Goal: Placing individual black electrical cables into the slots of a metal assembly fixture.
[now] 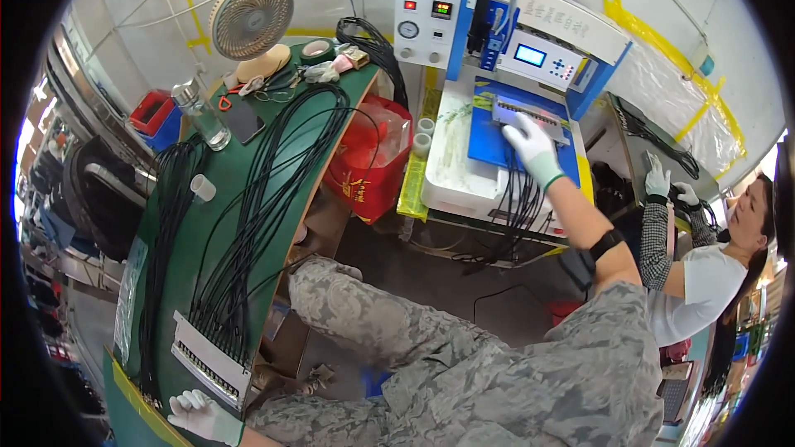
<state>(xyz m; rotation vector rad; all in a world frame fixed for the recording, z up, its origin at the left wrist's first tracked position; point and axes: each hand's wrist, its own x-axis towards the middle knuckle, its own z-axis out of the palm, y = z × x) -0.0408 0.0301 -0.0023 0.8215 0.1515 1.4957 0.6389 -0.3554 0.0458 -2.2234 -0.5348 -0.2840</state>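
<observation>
Pressing my gloved right hand (532, 147) flat, fingers spread, on one ridged grey fixture (530, 114); my left hand (201, 415) touches another slotted white fixture (210, 360), fingers loose.

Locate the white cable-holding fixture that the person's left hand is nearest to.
In the head view, the white fixture lies at lower left on the green table, just above the gloved left hand, with black cables running up from it.

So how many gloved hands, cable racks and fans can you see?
White-gloved hands: 4: the person's left hand and right hand, plus a co-worker's two hands
Grey cable racks: 2
Fans: 1
Total: 7
</observation>
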